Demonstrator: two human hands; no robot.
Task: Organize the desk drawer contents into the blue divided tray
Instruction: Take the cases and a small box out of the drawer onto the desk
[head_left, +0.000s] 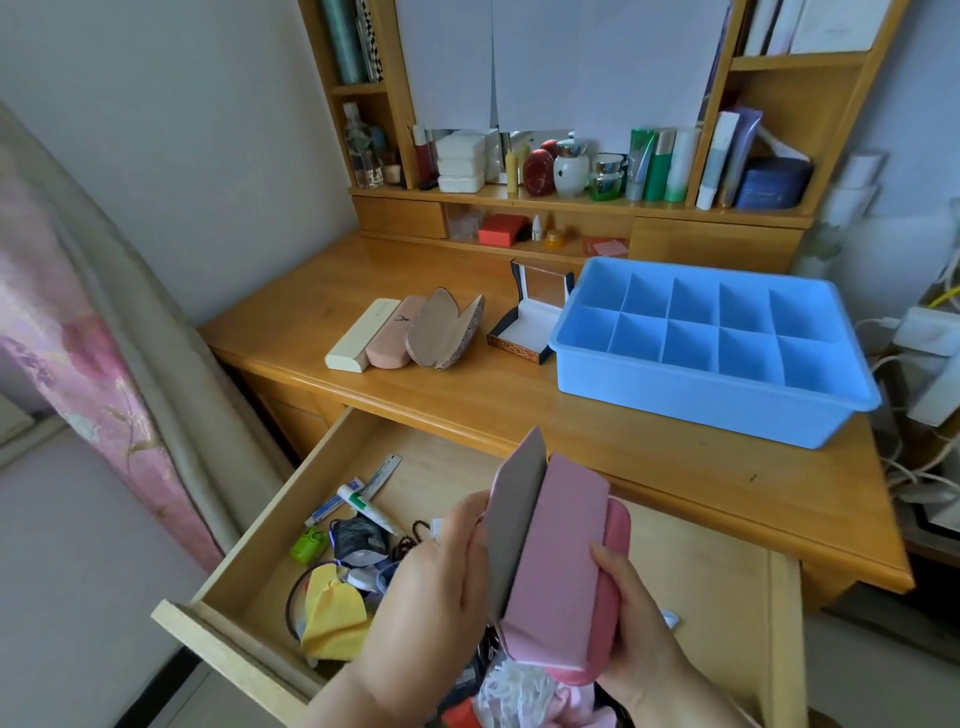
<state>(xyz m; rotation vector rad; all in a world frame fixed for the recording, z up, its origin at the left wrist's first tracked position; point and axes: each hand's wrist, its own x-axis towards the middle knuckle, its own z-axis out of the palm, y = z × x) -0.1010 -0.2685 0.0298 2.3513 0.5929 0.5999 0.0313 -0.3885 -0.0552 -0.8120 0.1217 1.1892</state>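
Observation:
I hold a pink glasses case (558, 561) above the open wooden drawer (244, 566). Its flap stands open, grey inside. My left hand (441, 577) grips the flap side and my right hand (631, 613) grips the case body from the right. The blue divided tray (696, 395) stands on the desk at the right, and all its visible compartments hold nothing. In the drawer lie a yellow cloth (332, 613), a green small item (309, 545), a toothpaste tube (363, 506), a dark pouch (358, 538) and more clutter under my hands.
On the desk (467, 400) lie a cream case (361, 335), a pink case (395, 340), an open patterned glasses case (441, 330) and an open dark box (535, 322). Bottles and jars fill the shelf (571, 200) behind. Cables hang at the right. A curtain hangs at the left.

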